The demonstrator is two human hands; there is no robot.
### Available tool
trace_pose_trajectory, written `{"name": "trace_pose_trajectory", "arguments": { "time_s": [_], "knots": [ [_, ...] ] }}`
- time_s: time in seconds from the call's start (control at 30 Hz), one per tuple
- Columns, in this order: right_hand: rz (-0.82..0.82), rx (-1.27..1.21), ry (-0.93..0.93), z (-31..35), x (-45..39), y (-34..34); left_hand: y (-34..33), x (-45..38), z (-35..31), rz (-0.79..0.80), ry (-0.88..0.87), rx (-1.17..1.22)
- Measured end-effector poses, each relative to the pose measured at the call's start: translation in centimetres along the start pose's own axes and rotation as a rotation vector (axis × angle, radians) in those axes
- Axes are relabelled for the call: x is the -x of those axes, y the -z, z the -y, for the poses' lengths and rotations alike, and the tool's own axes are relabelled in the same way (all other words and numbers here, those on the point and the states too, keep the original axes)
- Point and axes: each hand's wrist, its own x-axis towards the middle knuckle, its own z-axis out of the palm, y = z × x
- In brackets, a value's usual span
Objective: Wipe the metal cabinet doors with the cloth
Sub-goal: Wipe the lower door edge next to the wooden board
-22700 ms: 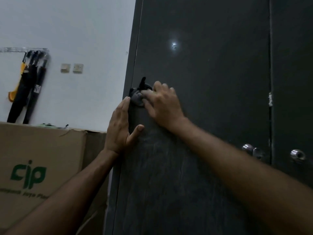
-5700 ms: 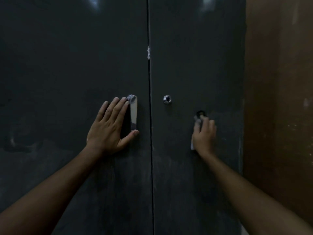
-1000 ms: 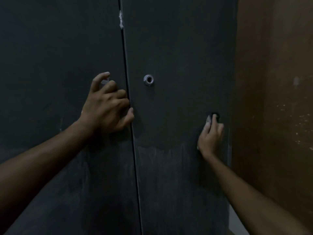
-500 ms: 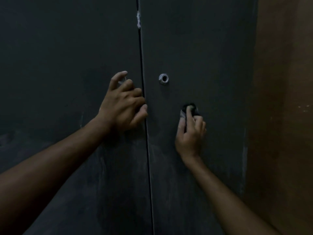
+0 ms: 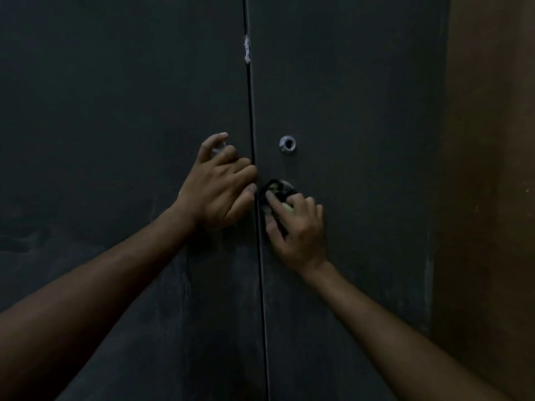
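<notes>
doors (image 5: pixel 347 82) two, hands (image 5: pixel 220 186) two, cloth (image 5: pixel 278 189) one

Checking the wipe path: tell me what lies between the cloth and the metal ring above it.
Head view: only bare dark door between the cloth and ring.

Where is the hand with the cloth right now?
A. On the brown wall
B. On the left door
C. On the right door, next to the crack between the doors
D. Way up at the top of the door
C. The right hand presses the cloth on the right door, beside the gap between the doors, just below the round metal lock.
</notes>
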Motion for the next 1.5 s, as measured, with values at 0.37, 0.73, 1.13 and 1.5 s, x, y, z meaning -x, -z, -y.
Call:
{"name": "trace_pose_trajectory", "arguments": {
  "time_s": [0.37, 0.73, 1.13, 1.5],
  "knots": [
    [-0.140, 0.091, -0.326, -4.9, 1.9, 1.4, -0.7, 0.0, -0.4, -0.016, 0.023, -0.037],
    [0.025, -0.002, 0.017, -2.2, 3.2, 1.2, -1.0, 0.0, -0.1, -0.051, 0.010, -0.040],
    [0.172, 0.054, 0.499, 1.1, 3.7, 0.3, 1.3, 2.5, 3.8, 0.140, -0.248, -0.084],
    [0.257, -0.023, 0.661, 6.8, 6.8, -2.3, 3.6, 3.9, 4.6, 0.171, -0.132, -0.009]
  ]
}}
